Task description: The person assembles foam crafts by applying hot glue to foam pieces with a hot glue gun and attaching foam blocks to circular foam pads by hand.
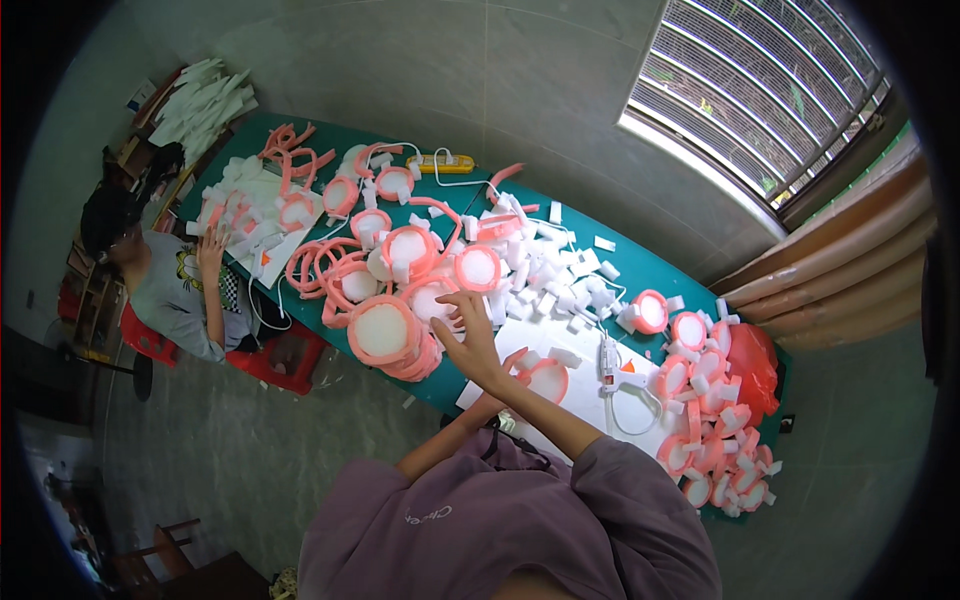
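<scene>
So, hands (472, 338) beside pink-rimmed white discs (425, 297)

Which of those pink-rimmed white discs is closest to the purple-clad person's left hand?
The disc on the white board, left of the white glue gun: it is right beside the left hand, while the others lie farther off.

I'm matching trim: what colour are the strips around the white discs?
The strips are salmon pink, shown best in the head view.

Green table (655, 275) — pink-rimmed discs (381, 331), blocks (545, 303)
</scene>
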Motion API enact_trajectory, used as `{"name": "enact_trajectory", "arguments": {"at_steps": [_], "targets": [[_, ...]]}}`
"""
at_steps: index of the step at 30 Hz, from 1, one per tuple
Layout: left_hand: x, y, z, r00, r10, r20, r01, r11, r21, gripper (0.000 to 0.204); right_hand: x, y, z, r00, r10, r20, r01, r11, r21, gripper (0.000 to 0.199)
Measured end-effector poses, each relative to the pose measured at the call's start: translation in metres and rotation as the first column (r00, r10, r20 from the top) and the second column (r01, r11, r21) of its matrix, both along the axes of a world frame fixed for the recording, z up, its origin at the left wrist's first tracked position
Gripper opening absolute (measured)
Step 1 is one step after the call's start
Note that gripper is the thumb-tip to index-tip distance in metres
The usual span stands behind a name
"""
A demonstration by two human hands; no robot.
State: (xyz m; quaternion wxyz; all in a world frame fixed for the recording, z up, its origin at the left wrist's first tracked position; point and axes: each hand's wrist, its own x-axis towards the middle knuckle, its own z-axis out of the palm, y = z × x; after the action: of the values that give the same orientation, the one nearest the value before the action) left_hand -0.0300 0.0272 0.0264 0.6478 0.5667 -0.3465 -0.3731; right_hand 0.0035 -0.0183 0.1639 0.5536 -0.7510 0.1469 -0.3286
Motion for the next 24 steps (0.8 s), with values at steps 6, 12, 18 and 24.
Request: {"name": "enact_trajectory", "arguments": {"at_steps": [6, 12, 18, 24], "targets": [[0.012, -0.006, 0.005, 0.997, 0.040, -0.073, -0.039, 0.999, 0.005, 0.058, -0.040, -0.019, -0.008, 0.992, -0.126, -0.006, 0.127, 0.992, 0.014, 0.019], [0.014, 0.002, 0.002, 0.948, -0.006, -0.319, 0.134, 0.915, 0.380, 0.070, -0.107, -0.053, -0.089, 0.846, -0.518, -0.127, 0.520, 0.854, -0.022, 0.015], [0.009, 0.002, -0.009, 0.946, -0.061, -0.319, 0.164, 0.938, 0.305, 0.067, -0.192, -0.077, -0.143, 0.824, -0.139, -0.549, 0.462, 0.725, 0.511, 0.029], [0.009, -0.005, -0.011, 0.980, -0.178, -0.089, 0.192, 0.961, 0.197, 0.070, -0.208, -0.075, -0.134, 0.911, 0.180, -0.371, 0.237, 0.509, 0.828, 0.035]]}}
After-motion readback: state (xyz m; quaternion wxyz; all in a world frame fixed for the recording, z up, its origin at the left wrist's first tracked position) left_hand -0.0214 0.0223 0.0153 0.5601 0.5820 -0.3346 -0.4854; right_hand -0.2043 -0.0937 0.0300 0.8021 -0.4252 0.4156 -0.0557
